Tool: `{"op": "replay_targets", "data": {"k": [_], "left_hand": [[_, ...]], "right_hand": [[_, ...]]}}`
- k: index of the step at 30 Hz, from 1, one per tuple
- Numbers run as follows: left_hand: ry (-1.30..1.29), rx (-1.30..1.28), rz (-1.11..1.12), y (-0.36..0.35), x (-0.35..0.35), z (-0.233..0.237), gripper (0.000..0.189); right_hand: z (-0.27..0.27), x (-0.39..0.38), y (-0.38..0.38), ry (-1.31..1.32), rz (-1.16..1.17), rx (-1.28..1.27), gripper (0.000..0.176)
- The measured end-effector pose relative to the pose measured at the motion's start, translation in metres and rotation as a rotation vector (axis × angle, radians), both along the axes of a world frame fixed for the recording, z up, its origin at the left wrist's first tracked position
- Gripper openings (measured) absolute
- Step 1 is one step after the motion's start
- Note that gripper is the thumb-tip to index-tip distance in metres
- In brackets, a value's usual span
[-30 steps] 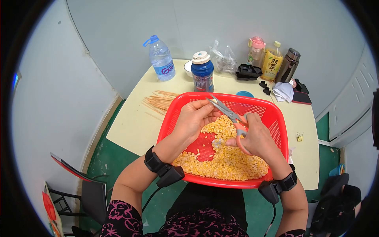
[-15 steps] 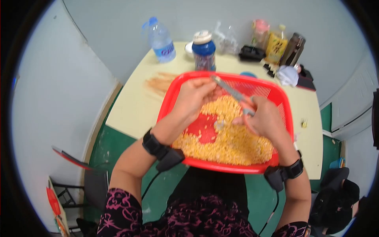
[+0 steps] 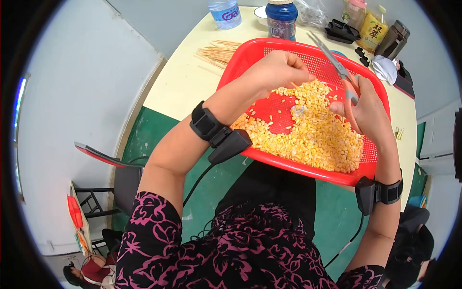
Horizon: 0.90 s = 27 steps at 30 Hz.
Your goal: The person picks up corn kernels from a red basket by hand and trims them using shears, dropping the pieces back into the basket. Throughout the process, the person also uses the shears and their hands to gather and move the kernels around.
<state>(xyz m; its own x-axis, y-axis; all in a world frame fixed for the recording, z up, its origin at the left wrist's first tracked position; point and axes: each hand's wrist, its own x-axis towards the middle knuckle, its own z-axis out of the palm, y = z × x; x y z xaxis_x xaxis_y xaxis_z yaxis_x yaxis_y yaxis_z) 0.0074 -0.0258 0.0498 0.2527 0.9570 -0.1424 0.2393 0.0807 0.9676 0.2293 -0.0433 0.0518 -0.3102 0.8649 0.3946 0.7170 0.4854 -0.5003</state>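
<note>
A red plastic basket (image 3: 299, 169) holds a spread of loose yellow corn kernels (image 3: 317, 139), with a patch of its red floor showing at the left. My right hand (image 3: 370, 108) grips a pair of scissors (image 3: 333, 59) by the orange handles, over the basket's right side. The grey blades point up and to the left. My left hand (image 3: 285, 71) is above the basket's left part, fingers and thumb pinched together. What is between its fingertips is too small to make out. Among the kernels lies a small whitish round piece (image 3: 297, 111).
Thin wooden sticks (image 3: 219, 54) lie left of the basket on the pale table (image 3: 175, 79). Along the back stand a water bottle (image 3: 225, 14), a blue jar (image 3: 282, 21), a yellow pouch (image 3: 373, 33) and a dark flask (image 3: 392, 41). A chair (image 3: 126, 185) is at lower left.
My left hand has come away from the scissor tips and is now below the blades. The scissors remain in my right hand. The whole view has shifted, showing the basket higher and further right.
</note>
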Motion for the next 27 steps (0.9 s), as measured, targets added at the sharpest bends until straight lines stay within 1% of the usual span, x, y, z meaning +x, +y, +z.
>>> {"op": "replay_targets", "data": {"k": [3,4,7,10,13,16,19,22,25,27], "left_hand": [[0.323,0.148,-0.275,0.003,-0.013,-0.003,0.01],[0.386,0.202,-0.4,0.002,-0.018,-0.002,0.01],[0.693,0.164,-0.722,-0.006,-0.018,0.007,0.013],[0.97,0.052,-0.911,-0.009,-0.017,0.005,0.014],[0.987,0.065,-0.932,-0.006,-0.025,-0.008,0.014],[1.056,0.022,-0.917,-0.001,-0.026,-0.009,0.015],[1.26,-0.081,-1.07,0.004,-0.024,-0.016,0.017],[1.119,0.022,-0.956,0.001,-0.025,-0.015,0.017],[1.061,0.022,-0.938,0.005,-0.024,-0.021,0.017],[1.024,0.031,-0.965,0.007,-0.023,-0.031,0.015]], "right_hand": [[0.007,-0.002,0.002,0.063,-0.064,-0.191,0.067],[0.01,-0.002,0.004,0.062,-0.082,-0.237,0.067],[0.009,-0.002,0.005,0.014,-0.09,-0.322,0.069],[0.008,-0.004,0.007,-0.048,-0.077,-0.314,0.07],[0.009,-0.007,0.007,-0.075,-0.065,-0.303,0.069],[0.009,-0.007,0.01,-0.103,-0.057,-0.319,0.068],[0.006,-0.007,0.01,-0.088,-0.042,-0.323,0.066],[0.005,-0.007,0.012,-0.058,-0.026,-0.308,0.065],[0.003,-0.007,0.012,-0.072,-0.026,-0.285,0.064],[0.004,-0.007,0.012,-0.065,-0.029,-0.294,0.063]]}}
